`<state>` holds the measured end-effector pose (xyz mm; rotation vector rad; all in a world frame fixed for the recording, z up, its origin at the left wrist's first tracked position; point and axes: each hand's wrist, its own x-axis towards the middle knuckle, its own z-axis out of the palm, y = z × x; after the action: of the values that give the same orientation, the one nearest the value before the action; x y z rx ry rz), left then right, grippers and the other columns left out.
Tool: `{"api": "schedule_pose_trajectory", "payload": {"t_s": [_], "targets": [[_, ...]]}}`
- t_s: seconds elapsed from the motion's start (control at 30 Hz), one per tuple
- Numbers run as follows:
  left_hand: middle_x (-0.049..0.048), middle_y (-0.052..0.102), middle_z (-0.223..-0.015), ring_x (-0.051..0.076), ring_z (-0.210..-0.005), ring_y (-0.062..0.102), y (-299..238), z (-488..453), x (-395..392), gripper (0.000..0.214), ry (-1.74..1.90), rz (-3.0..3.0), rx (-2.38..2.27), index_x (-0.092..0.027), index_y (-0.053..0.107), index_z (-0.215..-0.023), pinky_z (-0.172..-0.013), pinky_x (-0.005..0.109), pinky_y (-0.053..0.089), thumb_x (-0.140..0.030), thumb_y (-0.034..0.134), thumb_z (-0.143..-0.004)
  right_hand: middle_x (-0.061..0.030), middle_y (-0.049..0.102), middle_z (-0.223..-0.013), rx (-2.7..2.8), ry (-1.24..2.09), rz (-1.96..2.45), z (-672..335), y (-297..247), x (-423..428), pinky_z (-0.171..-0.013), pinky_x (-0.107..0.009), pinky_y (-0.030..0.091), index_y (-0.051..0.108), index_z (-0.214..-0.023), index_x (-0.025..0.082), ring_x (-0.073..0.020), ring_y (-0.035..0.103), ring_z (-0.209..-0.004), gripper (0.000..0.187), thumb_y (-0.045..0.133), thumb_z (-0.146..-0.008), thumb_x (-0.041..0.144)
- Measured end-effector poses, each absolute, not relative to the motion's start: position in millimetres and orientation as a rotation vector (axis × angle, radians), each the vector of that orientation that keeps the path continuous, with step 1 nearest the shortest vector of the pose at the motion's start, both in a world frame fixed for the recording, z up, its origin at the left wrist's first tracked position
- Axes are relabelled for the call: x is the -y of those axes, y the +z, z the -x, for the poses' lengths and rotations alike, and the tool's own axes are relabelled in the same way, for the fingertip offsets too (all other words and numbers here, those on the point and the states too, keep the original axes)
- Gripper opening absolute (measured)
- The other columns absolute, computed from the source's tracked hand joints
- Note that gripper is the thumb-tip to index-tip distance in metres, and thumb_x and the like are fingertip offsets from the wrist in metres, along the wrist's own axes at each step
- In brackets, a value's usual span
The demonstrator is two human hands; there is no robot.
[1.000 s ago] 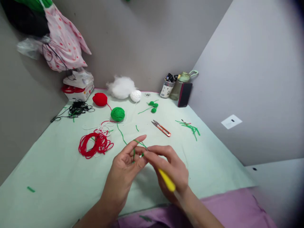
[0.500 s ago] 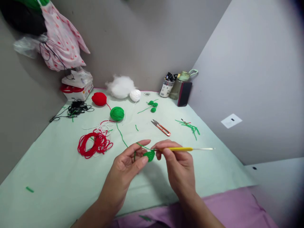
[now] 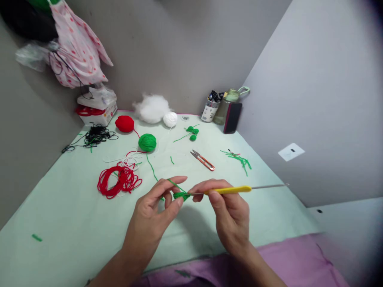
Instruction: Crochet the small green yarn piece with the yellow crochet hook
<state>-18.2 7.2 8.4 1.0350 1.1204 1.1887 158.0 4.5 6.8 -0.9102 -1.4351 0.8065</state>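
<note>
Between the thumb and fingers of my left hand (image 3: pixel 154 213) is a small green crochet piece (image 3: pixel 181 195). Green yarn (image 3: pixel 153 171) runs over the raised left index finger and back to a green yarn ball (image 3: pixel 147 142). My right hand (image 3: pixel 229 211) grips a crochet hook (image 3: pixel 235 190) by its yellow handle. One metal end of the hook meets the crochet piece, and the other sticks out to the right. Whether a loop sits on the hook tip is too small to tell.
Thread snips (image 3: pixel 202 160) lie beyond my hands. Around them are green yarn scraps (image 3: pixel 239 160), small green crocheted pieces (image 3: pixel 193 131), a red yarn ball (image 3: pixel 125 124), loose red yarn (image 3: pixel 115 183), white stuffing (image 3: pixel 152 109) and black yarn (image 3: pixel 98 135). A phone (image 3: pixel 232 118) leans against a bottle (image 3: pixel 221 113).
The crochet piece has turned flatter and shifted slightly left. My right hand has moved a little right and down, with the hook handle tilted up at its right end.
</note>
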Motion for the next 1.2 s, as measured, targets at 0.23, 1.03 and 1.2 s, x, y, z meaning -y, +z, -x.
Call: {"api": "schedule_pose_trajectory", "payload": {"t_s": [0.23,1.03,1.2], "targets": [[-0.0005,0.065,-0.089,0.016,-0.08,0.055,7,17,-6,0.03,1.194,-1.106,-1.121,-0.035,0.085,-0.112,-0.081,0.027,0.047,-0.021,0.077,-0.086,0.0,0.077,-0.101,1.494,0.763,0.902,-159,1,-5,-0.08,-0.026,0.06,0.074,-0.111,0.028,-0.0119,0.072,-0.083,0.025,0.051,-0.111,0.019],[-0.0043,0.064,-0.077,0.005,-0.06,0.046,17,18,-17,0.04,1.123,-0.525,-0.766,-0.025,0.085,-0.116,-0.075,0.019,0.048,-0.027,0.093,-0.077,-0.0042,0.076,-0.091,1.381,0.726,0.764,-153,2,-12,-0.068,-0.033,0.057,0.079,-0.108,0.026,-0.0165,0.065,-0.075,0.022,0.058,-0.107,0.02],[-0.0008,0.065,-0.084,0.014,-0.084,0.058,15,18,-14,0.04,1.163,-0.6,-0.836,-0.029,0.085,-0.116,-0.083,0.024,0.047,-0.029,0.093,-0.077,-0.0032,0.075,-0.09,1.323,0.83,0.774,-149,0,-14,-0.072,-0.031,0.054,0.082,-0.102,0.027,-0.0163,0.066,-0.081,0.018,0.064,-0.105,0.025]]}}
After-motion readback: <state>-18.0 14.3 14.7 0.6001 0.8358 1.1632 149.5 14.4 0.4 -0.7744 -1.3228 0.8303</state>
